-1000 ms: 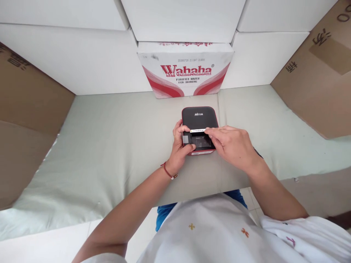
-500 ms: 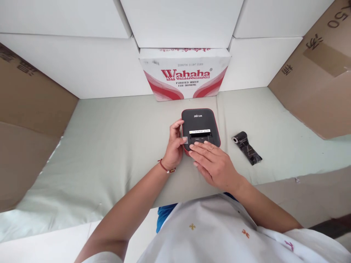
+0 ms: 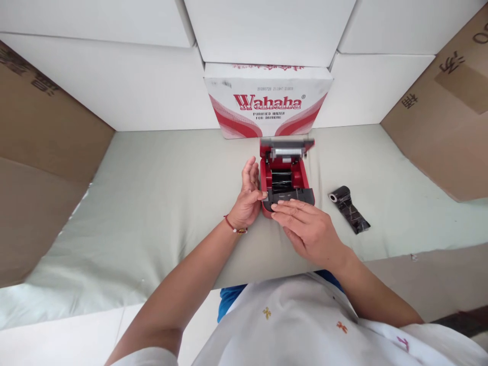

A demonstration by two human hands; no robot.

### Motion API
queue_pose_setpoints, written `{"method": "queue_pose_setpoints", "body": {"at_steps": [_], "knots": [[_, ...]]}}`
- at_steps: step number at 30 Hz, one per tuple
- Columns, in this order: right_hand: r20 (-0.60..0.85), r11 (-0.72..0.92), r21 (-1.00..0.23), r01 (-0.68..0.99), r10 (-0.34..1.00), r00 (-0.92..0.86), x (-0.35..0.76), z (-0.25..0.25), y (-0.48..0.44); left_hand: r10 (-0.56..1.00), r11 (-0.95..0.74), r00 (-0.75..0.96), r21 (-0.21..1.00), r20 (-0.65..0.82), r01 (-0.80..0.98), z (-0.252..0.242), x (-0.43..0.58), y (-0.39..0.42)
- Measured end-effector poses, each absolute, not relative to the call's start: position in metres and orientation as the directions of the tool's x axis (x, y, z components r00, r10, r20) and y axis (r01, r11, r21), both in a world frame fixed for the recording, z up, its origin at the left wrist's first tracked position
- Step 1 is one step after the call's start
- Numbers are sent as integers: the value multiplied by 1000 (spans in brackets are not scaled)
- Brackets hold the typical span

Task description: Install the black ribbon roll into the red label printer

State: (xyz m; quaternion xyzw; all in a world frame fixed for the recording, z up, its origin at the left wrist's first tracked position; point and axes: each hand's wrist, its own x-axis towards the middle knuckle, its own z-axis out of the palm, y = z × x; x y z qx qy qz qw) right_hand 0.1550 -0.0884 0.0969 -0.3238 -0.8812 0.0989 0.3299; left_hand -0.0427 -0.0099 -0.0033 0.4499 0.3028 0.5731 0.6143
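A small black and red portable printer [image 3: 264, 209] sits on the cloth with its lid [image 3: 286, 144] raised at the back. Inside it a black roll [image 3: 281, 179] shows, and a strip of black film reaches the front edge. My left hand [image 3: 247, 201] is at the printer's left side, thumb pressed on a grey latch and fingers stretched upward. Across the front of the printer lies my right hand [image 3: 308, 226], its fingers straight and flat. To the right rests a loose black roll [image 3: 340, 195] with a pale core and its tail unrolled.
A Wahaha water carton [image 3: 269, 109] stands just behind the printer, against white boxes [image 3: 114, 86]. Brown cardboard boxes flank the table at left [image 3: 46, 142] and right [image 3: 438, 132]. Pale green cloth [image 3: 152, 203] covers the table, whose front edge is near my body.
The printer's lid has swung up and back, uncovering the red inside and the black roll. My left fingers have straightened off the printer's side. The view has shifted slightly.
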Motion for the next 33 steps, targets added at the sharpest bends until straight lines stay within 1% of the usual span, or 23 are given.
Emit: {"method": "queue_pose_setpoints", "body": {"at_steps": [2,4,5,6,7,9,11,12,14,17,20,24,29,33], "knots": [[478,741,-480,470,670,-568,159,107,-80,974,-74,156,885,162,-459,-5,-40,-8],[435,666,-571,480,741,-511,165,118,-64,973,-90,142,869,181,-486,-6,-36,-7],[415,622,-587,519,781,-467,167,124,-54,974,-97,133,861,186,-499,-6,-35,-7],[390,577,-571,584,817,-425,169,128,-42,974,-99,125,854,188,-511,-6,-34,-6],[353,533,-521,667,846,-400,169,132,-29,975,-97,121,848,186,-522,-6,-33,-6],[215,457,-333,825,888,-406,164,136,-4,977,-89,116,841,177,-534,-5,-32,-5],[42,417,-122,901,909,-415,154,137,14,980,-77,117,844,163,-531,-5,-32,-5],[-25,409,-41,912,912,-410,148,137,21,981,-71,118,847,155,-527,-4,-33,-5],[-104,402,62,913,913,-395,135,136,29,981,-63,124,852,148,-520,-5,-33,-5],[-191,391,120,913,911,-365,121,137,32,977,-74,137,857,166,-510,-6,-34,-4],[-227,365,114,924,915,-333,116,138,34,973,-84,145,858,181,-506,-7,-34,-3],[-227,332,97,938,925,-304,120,138,36,977,-61,141,845,159,-531,-7,-33,-3],[-201,281,-11,960,940,-277,131,136,34,979,-43,143,833,145,-552,-5,-33,-3],[-190,262,-70,963,944,-271,135,135,29,978,-34,154,836,140,-547,-5,-35,-2]]}}
